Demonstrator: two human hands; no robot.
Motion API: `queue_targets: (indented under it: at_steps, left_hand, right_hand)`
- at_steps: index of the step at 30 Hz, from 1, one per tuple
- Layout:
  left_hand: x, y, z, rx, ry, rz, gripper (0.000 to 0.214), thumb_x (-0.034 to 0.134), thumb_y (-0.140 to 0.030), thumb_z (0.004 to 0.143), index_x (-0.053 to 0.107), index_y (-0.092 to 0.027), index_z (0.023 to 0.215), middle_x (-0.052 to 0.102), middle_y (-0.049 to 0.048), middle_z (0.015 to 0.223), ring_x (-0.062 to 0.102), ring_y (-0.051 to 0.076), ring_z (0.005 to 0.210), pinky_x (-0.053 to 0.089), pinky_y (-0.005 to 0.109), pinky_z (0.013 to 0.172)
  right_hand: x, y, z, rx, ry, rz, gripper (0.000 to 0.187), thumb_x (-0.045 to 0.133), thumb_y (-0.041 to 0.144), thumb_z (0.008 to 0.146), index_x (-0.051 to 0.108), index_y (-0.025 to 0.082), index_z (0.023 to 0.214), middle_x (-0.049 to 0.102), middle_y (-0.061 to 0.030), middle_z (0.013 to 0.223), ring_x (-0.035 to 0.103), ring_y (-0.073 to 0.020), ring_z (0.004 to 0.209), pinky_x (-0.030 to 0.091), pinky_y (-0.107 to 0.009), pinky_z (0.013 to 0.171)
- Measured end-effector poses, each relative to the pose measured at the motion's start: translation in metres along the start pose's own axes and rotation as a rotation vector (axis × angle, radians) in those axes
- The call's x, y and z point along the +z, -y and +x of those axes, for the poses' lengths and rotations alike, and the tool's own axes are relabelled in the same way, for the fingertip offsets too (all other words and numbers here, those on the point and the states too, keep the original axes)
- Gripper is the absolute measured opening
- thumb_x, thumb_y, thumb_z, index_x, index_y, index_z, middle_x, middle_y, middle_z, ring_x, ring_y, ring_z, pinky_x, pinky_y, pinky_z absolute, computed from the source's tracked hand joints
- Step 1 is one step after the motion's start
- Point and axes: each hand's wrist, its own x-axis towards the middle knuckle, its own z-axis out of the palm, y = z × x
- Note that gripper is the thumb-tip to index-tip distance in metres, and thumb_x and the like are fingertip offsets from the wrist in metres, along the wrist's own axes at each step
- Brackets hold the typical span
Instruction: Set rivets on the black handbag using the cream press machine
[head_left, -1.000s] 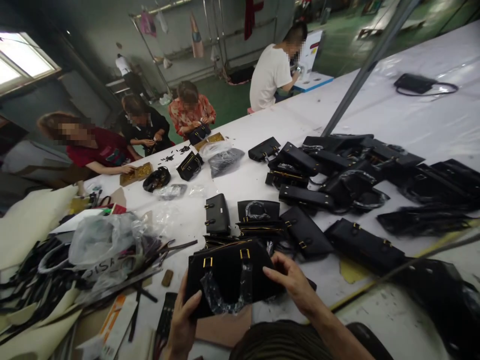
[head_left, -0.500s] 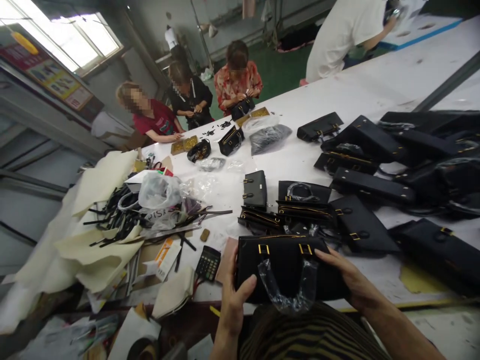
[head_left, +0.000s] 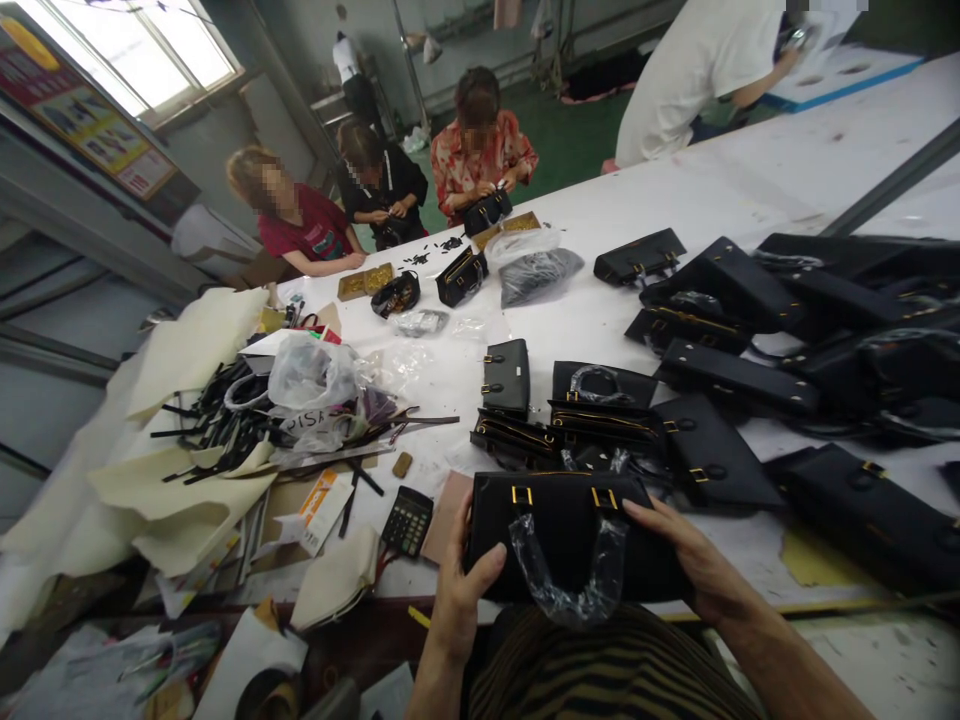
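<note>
A black handbag [head_left: 562, 530] with gold buckles lies between my two hands, close to my body at the table's front edge. Its handle [head_left: 566, 590], wrapped in clear plastic, hangs down toward me. My left hand [head_left: 466, 580] grips the bag's left end, thumb on the near face. On the other end my right hand [head_left: 686, 555] is closed round the bag, thumb near the right buckle; its other fingers are largely hidden. Just beyond the held bag are more black bags [head_left: 604, 400], and a small upright black bag [head_left: 506, 375] stands behind them.
A heap of black handbags [head_left: 739, 375] covers the right side. To the left lie a calculator [head_left: 407, 521], black strips, cream sheets [head_left: 180, 500] and plastic bags [head_left: 311, 370]. Across the white table [head_left: 570, 310] several people work, with trays of gold parts [head_left: 365, 282]. A metal bar [head_left: 892, 150] slants at right.
The view has shifted slightly, moving the near table items a little left in the picture. Both hands keep hold of the handbag, which stays at nearly the same place.
</note>
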Motion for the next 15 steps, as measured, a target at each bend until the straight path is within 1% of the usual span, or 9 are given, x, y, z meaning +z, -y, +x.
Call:
queue_targets:
  at_steps: [4,7,9,11,13,15]
  left_hand:
    - [-0.001,0.005,0.002,-0.039,-0.006,-0.010,0.078,0.079,-0.036,0.082,0.051,-0.026,0.154,0.058,0.0083,0.156,0.045,0.034,0.150,0.025,0.046,0.129]
    - [-0.003,0.012,0.002,-0.089,-0.037,-0.031,0.077,0.080,-0.039,0.081,0.054,-0.028,0.152,0.060,0.0077,0.154,0.044,0.035,0.150,0.027,0.049,0.128]
    - [-0.006,0.019,0.003,-0.147,-0.079,-0.046,0.077,0.082,-0.041,0.080,0.054,-0.030,0.151,0.057,0.0061,0.157,0.043,0.035,0.151,0.028,0.052,0.128]
    - [-0.009,0.027,0.004,-0.209,-0.121,-0.049,0.077,0.083,-0.044,0.079,0.055,-0.032,0.150,0.055,0.0043,0.159,0.045,0.036,0.149,0.029,0.052,0.128]
    - [-0.012,0.033,0.006,-0.231,-0.130,-0.050,0.079,0.084,-0.047,0.077,0.056,-0.032,0.149,0.059,0.0042,0.155,0.049,0.036,0.147,0.030,0.051,0.128]
    - [-0.013,0.036,0.006,-0.230,-0.131,-0.041,0.078,0.084,-0.048,0.077,0.057,-0.031,0.149,0.062,0.0039,0.152,0.049,0.036,0.147,0.031,0.050,0.128]
  right_hand:
    - [-0.003,0.000,0.001,-0.001,-0.029,-0.033,0.050,0.087,0.042,0.076,0.074,0.027,0.122,0.084,-0.0044,0.109,0.079,-0.0304,0.097,0.059,-0.042,0.096]
    - [0.000,0.003,-0.003,-0.055,0.049,-0.037,0.045,0.085,0.042,0.080,0.074,0.027,0.122,0.084,-0.0024,0.109,0.078,-0.0287,0.101,0.057,-0.039,0.097]
    - [0.003,0.005,-0.006,-0.091,0.093,-0.037,0.043,0.084,0.041,0.081,0.075,0.025,0.120,0.084,-0.0028,0.109,0.077,-0.0293,0.103,0.056,-0.040,0.098]
    - [0.005,0.005,-0.007,-0.110,0.083,-0.039,0.043,0.085,0.041,0.079,0.076,0.024,0.118,0.083,-0.0038,0.109,0.077,-0.0313,0.104,0.056,-0.043,0.099]
    - [0.003,0.002,-0.004,-0.125,0.047,-0.031,0.044,0.084,0.044,0.080,0.076,0.023,0.117,0.083,-0.0045,0.111,0.076,-0.0325,0.106,0.056,-0.045,0.100]
    - [0.000,-0.002,0.001,-0.135,-0.008,-0.011,0.044,0.083,0.047,0.080,0.076,0.023,0.116,0.082,-0.0042,0.117,0.073,-0.0321,0.114,0.055,-0.044,0.103]
